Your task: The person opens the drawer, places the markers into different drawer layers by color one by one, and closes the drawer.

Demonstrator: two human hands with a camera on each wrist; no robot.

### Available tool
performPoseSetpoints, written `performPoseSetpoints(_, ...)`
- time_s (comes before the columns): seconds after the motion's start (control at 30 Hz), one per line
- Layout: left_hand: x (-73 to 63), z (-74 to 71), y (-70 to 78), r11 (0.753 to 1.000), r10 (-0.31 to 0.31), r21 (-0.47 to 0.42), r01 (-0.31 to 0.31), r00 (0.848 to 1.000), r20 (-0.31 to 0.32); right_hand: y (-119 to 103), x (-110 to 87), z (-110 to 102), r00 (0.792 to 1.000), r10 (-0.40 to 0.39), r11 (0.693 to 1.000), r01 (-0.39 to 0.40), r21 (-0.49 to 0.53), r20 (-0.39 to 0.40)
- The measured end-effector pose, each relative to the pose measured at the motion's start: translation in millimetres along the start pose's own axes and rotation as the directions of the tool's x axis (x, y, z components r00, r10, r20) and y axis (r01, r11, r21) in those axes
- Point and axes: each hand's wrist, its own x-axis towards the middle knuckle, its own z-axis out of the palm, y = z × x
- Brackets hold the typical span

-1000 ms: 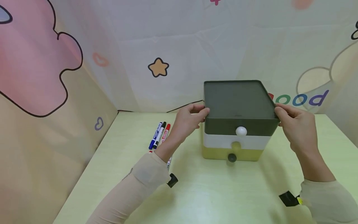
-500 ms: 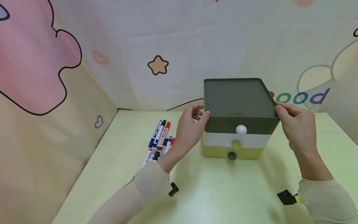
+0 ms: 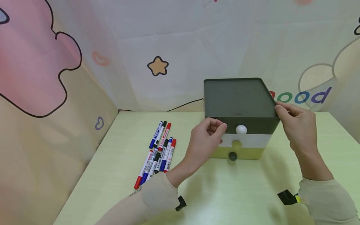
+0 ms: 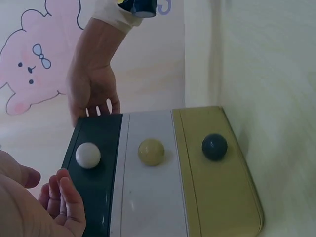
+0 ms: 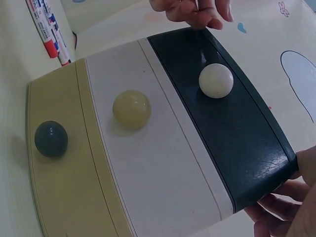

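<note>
A three-drawer desktop box [image 3: 237,98] stands on the table, dark green above, white in the middle and olive-yellow below. Its round front knobs are a white knob [image 3: 241,129], a yellow knob [image 3: 237,144] and a dark knob [image 3: 232,156]. My right hand [image 3: 301,128] holds the right side of the top drawer, thumb by the upper edge and fingers along the side. My left hand [image 3: 203,140] hovers in front of the box's left part, left of the white knob. In the left wrist view, its loosely bent fingers [image 4: 71,202] and thumb stand apart with nothing between them.
Several markers [image 3: 157,156] with red, blue and black caps lie on the pale table [image 3: 236,193] left of the box, partly behind the left sleeve. A printed cloth [image 3: 180,62] hangs close behind the table.
My left hand has let go of the box's left edge and moved right and down, in front of the top drawer. More markers now show. My right hand keeps its place.
</note>
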Motion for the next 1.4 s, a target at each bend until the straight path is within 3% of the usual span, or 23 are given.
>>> performPoseSetpoints(0.2, -0.2, 15.6, -6.3, 0.996, -0.045, -0.075, 0.048, 0.998, 0.035, 0, 0.1, 1, 1.0, 0.003, 1.0, -0.003, -0.003, -0.002)
performPoseSetpoints(0.43, 4.2, 31.2, -12.9, 0.991, -0.022, -0.132, 0.029, 0.998, 0.061, 1, 0.7, 1, 1.0, -0.006, 1.0, 0.006, -0.021, -0.006)
performPoseSetpoints(0.63, 6.4, 39.3, -12.5, 1.0, 0.02, -0.018, -0.019, 0.998, 0.052, 1, 0.5, 2, 1.0, -0.016, 1.0, 0.015, -0.018, -0.007)
performPoseSetpoints(0.9, 5.8, 40.6, -12.0, 0.99, 0.072, 0.114, -0.078, 0.996, 0.051, -2, -1.3, 0, 0.999, -0.029, 1.0, 0.029, -0.005, -0.016)
performPoseSetpoints(1.4, 6.1, 46.0, -20.4, 0.993, 0.115, 0.005, -0.115, 0.991, 0.065, 1, -1.0, -2, 1.0, -0.006, 1.0, 0.006, 0.0, -0.005)
